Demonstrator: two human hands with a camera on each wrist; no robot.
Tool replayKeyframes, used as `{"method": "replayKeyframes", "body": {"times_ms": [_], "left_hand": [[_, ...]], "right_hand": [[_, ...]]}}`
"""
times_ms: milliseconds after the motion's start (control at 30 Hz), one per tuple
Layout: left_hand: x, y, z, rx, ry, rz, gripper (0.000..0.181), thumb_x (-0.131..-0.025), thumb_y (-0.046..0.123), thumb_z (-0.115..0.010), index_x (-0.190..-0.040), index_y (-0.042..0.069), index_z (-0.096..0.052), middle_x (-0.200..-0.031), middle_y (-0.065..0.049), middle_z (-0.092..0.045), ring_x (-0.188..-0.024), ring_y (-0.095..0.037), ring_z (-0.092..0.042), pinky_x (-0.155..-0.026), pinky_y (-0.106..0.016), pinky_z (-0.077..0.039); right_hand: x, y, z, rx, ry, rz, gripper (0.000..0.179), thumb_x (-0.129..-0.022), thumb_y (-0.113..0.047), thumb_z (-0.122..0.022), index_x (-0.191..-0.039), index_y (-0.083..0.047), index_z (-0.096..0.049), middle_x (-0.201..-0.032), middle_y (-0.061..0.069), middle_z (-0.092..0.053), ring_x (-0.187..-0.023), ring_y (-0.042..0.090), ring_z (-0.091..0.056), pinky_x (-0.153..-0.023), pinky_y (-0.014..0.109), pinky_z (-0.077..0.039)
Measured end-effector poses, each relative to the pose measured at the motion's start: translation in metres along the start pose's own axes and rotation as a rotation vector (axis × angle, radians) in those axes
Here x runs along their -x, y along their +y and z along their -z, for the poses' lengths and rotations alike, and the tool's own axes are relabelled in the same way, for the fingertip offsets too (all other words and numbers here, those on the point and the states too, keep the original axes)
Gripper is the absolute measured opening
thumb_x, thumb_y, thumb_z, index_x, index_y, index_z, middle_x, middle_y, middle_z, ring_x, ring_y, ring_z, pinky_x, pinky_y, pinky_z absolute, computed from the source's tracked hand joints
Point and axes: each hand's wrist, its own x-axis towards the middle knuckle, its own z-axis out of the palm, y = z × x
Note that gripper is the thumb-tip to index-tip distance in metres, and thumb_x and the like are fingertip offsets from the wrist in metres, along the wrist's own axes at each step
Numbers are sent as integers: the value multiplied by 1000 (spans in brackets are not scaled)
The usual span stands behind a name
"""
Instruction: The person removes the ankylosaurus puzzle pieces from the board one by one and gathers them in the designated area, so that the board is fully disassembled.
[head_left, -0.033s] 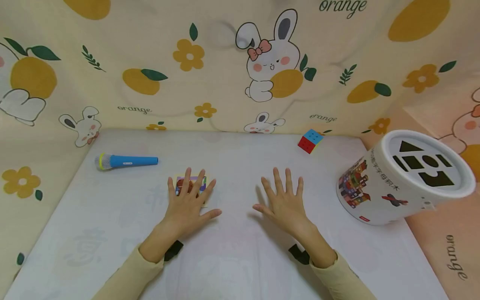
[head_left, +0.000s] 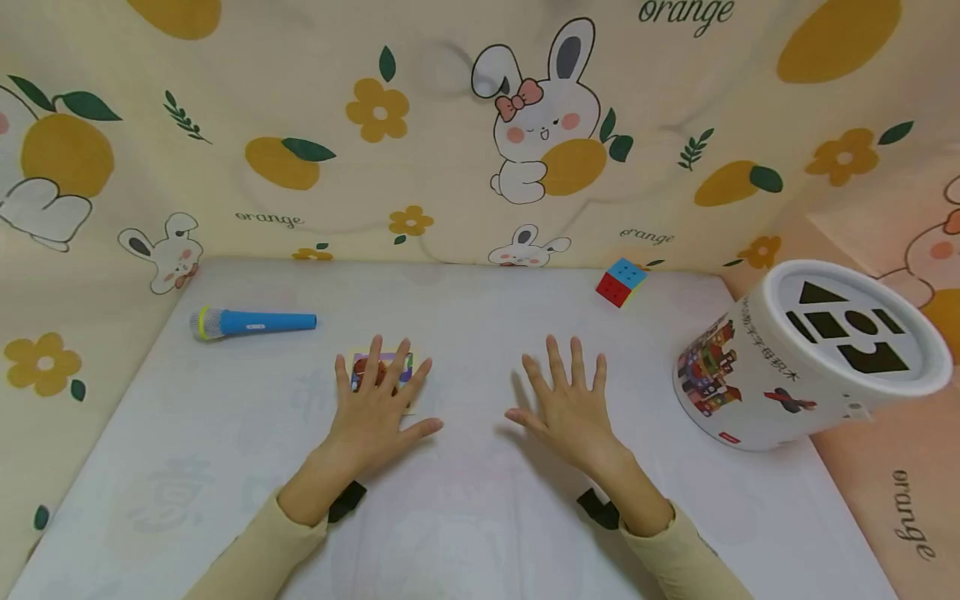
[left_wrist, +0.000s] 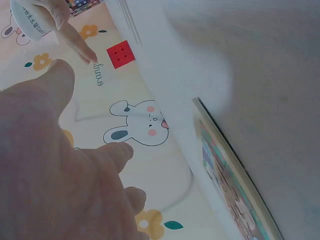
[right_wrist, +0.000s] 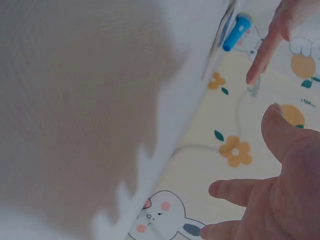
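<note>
My left hand [head_left: 375, 421] is spread, palm down, above a small flat board with a colourful picture [head_left: 408, 367]. Its fingers partly cover that picture in the head view, while the left wrist view shows the board [left_wrist: 230, 185] lying on the tabletop, apart from the hand. To the right, my right hand [head_left: 573, 421] also hovers with straight, parted fingers, casting a shadow on the white surface. Neither hand holds anything. Behind the left hand lies a blue toy microphone [head_left: 258, 322] with a yellow-ringed grey head.
A puzzle cube [head_left: 621, 283] with red and blue faces sits near the table's back edge. On the right stands a large white bucket [head_left: 765, 375], its lid cut with several shaped holes. A patterned cloth [head_left: 442, 167] hangs behind the white table [head_left: 465, 517].
</note>
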Motion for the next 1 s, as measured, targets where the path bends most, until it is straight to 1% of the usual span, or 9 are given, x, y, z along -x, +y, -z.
{"method": "replayKeyframes", "body": {"times_ms": [133,200,267,367,533,633,800,867,1000], "left_hand": [[2,-9,2,40,-24,28,86,-92,73,-46,-160,26,-23,-168,-9,-1,-151,-39,12,-106,-75,12],[4,-19,2,93,-42,45,86,-92,72,-47,-160,25,-22,-168,-8,1,-151,-37,14,-106,-74,13],[7,-33,2,150,-45,49,86,-93,68,-50,-160,22,-23,-168,-11,-1,-151,-38,10,-106,-75,11],[11,-57,-2,227,-51,52,84,-96,62,-53,-160,17,-24,-167,-14,-5,-152,-39,7,-106,-76,8],[11,-92,-10,341,-43,71,76,-99,50,-56,-158,11,-29,-164,-22,-10,-151,-42,1,-105,-78,5],[10,-104,-15,382,-51,84,75,-98,48,-58,-156,8,-32,-163,-27,-11,-150,-45,1,-104,-79,6],[9,-111,-20,386,-80,109,79,-96,49,-60,-157,8,-30,-162,-30,-8,-149,-49,4,-103,-78,11],[9,-112,-20,373,-89,116,81,-95,49,-61,-157,9,-28,-162,-29,-6,-149,-49,4,-103,-77,12],[9,-114,-18,363,-103,117,81,-96,50,-60,-158,10,-26,-163,-29,-4,-148,-49,5,-104,-77,13]], "right_hand": [[0,-1,0,-3,-3,5,83,-94,-67,-49,-156,-14,-34,-164,22,-10,-149,49,5,-110,73,4],[-2,0,-2,-11,1,13,82,-95,-65,-50,-156,-13,-35,-164,23,-11,-149,48,3,-110,73,3],[-6,0,-3,-36,15,28,79,-95,-61,-53,-155,-12,-38,-163,24,-16,-149,48,-3,-110,73,0],[-16,-1,-6,-129,55,76,70,-94,-52,-62,-148,-10,-48,-158,24,-30,-147,47,-18,-110,74,-9],[-46,-14,-9,-404,86,205,49,-92,-32,-73,-131,-5,-63,-139,19,-56,-134,39,-46,-109,67,-25],[-70,-27,-14,-561,48,281,40,-92,-23,-73,-125,-1,-65,-128,15,-64,-125,34,-54,-107,58,-35],[-108,-53,-23,-789,-101,370,35,-94,-13,-70,-124,4,-63,-122,16,-64,-118,34,-56,-103,49,-43],[-124,-66,-24,-821,-144,395,33,-94,-9,-69,-124,5,-63,-120,18,-64,-114,34,-57,-99,45,-45],[-152,-94,-23,-769,-190,425,29,-93,-3,-68,-121,3,-66,-112,15,-66,-102,26,-60,-88,31,-50]]}}
